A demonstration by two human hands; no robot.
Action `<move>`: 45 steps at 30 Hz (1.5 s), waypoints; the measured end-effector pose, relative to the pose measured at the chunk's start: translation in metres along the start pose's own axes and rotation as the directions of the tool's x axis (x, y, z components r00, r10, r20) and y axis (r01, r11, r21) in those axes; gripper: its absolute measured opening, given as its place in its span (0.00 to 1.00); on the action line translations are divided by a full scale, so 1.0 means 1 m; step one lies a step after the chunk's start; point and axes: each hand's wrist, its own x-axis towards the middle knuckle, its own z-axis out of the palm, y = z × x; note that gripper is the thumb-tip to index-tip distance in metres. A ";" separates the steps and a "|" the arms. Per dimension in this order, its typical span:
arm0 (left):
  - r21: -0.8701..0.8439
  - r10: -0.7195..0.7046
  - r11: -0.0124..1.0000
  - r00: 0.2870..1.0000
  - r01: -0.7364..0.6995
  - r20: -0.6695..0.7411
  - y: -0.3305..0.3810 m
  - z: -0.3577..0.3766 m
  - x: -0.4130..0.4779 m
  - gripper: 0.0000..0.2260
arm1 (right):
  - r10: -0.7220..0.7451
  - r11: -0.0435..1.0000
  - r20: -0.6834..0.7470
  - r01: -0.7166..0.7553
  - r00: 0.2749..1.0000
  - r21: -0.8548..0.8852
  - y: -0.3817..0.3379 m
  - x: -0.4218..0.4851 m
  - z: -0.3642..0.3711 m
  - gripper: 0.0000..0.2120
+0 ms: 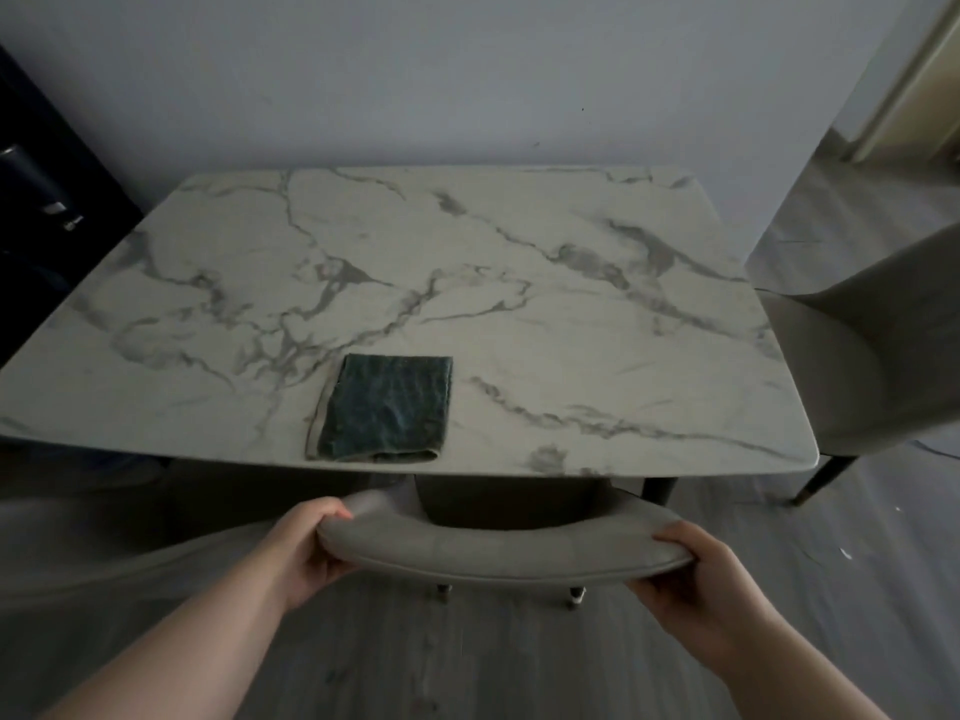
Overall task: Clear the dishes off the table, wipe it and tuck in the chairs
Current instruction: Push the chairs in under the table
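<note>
A white marble-patterned table (519, 283) stands against the wall. A folded dark green cloth (387, 407) lies flat near its front edge. In front of me, a grey padded chair (498, 550) sits with its seat under the table's front edge and its curved backrest toward me. My left hand (306, 548) grips the left end of the backrest, with the thumb on top. At the right end of the backrest, my right hand (696, 579) grips it the same way.
A second grey chair (872, 356) stands at the table's right side, turned away and pulled out from it. A dark cabinet (47, 200) is at the left. The floor is grey wood, and a doorway (914, 96) opens at the back right.
</note>
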 end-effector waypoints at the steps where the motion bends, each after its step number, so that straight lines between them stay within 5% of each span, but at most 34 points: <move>1: -0.006 -0.004 1.000 1.000 0.004 -0.026 0.002 -0.006 -0.001 0.04 | 0.016 1.000 0.011 -0.016 1.000 -0.017 0.004 0.002 0.006 0.10; 10: -0.114 0.012 0.993 0.981 -0.035 -0.194 0.032 -0.036 -0.012 0.05 | 0.084 0.996 0.055 -0.083 0.995 -0.018 0.034 0.024 0.052 0.08; 18: -0.199 0.022 0.979 0.986 -0.054 -0.163 0.000 -0.022 -0.027 0.05 | 0.219 0.938 -0.062 -0.227 0.974 -0.261 0.004 0.031 0.049 0.13; 23: -0.252 0.030 0.965 0.986 -0.071 -0.163 -0.004 -0.019 -0.039 0.03 | 0.263 0.903 -0.136 -0.293 0.955 -0.315 0.007 0.024 0.049 0.07; 31: -0.146 0.097 0.981 0.974 -0.128 -0.203 0.001 -0.048 -0.036 0.04 | 0.278 0.891 -0.109 -0.299 0.954 -0.341 0.034 0.025 0.046 0.09; 37: 0.137 0.093 0.988 0.977 -0.067 -0.191 0.002 -0.058 -0.037 0.12 | 0.248 0.870 -0.146 -0.286 0.958 -0.401 0.039 0.027 0.045 0.12; 45: 0.132 0.157 0.983 0.965 -0.132 -0.208 0.001 -0.059 -0.044 0.08 | 0.183 0.788 -0.234 -0.285 0.955 -0.547 0.032 0.024 0.038 0.11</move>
